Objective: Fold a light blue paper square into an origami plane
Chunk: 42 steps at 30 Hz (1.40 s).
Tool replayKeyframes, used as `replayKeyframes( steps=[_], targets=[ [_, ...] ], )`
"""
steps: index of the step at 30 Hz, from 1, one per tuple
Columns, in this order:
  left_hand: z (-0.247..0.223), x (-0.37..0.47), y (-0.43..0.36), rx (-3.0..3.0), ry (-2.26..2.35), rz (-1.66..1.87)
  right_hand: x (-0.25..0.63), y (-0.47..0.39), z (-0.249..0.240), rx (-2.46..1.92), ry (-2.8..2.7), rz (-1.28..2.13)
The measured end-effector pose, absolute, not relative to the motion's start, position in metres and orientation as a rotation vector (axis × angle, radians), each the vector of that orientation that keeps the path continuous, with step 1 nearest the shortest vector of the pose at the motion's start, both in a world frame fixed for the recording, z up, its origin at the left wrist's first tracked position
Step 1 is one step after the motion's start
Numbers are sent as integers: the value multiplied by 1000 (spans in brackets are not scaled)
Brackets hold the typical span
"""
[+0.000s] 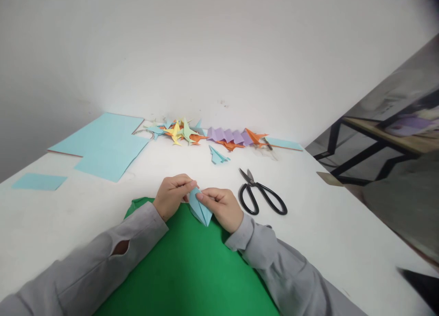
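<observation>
A light-blue piece of folded paper (202, 211) is held between both hands above the near edge of the table, its pointed end toward me. My left hand (174, 195) pinches its upper left corner with thumb and fingers. On its upper right side my right hand (222, 206) grips it, the thumb lying on top of the folds. Creases run lengthwise toward the point. Right of my right hand lie black-handled scissors (252, 184), blades slightly apart and pointing away. Farther off, a small light-blue folded paper figure (218, 156) rests on the table.
Along the wall sit a pile of colourful folded paper figures (176, 132) and a purple pleated paper piece (226, 135). Light-blue sheets (106, 135) are stacked at the left, with a smaller blue piece (40, 181) nearer. Green cloth (185, 265) covers my front.
</observation>
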State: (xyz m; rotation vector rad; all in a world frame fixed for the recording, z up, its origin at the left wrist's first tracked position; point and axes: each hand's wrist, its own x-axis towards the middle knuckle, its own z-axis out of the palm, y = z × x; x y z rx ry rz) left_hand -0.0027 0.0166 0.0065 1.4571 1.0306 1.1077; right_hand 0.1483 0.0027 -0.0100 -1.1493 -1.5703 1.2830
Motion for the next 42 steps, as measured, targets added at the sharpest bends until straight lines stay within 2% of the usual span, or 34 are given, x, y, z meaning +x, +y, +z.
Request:
replayKeyframes(
  steps=[11, 24, 31, 42],
  targets=[
    [1, -5, 18, 1281, 1032, 1077, 148, 2, -11, -1163, -1537, 1301],
    [7, -2, 18, 1463, 1120, 1067, 148, 3, -12, -1175, -1641, 1170],
    [5, -2, 18, 1403, 1080, 1045, 148, 4, -12, -1129, -1433, 1286],
    [0, 0, 18, 1558, 1042, 1165, 145, 3, -8, -1168, -1417, 1349]
  ],
)
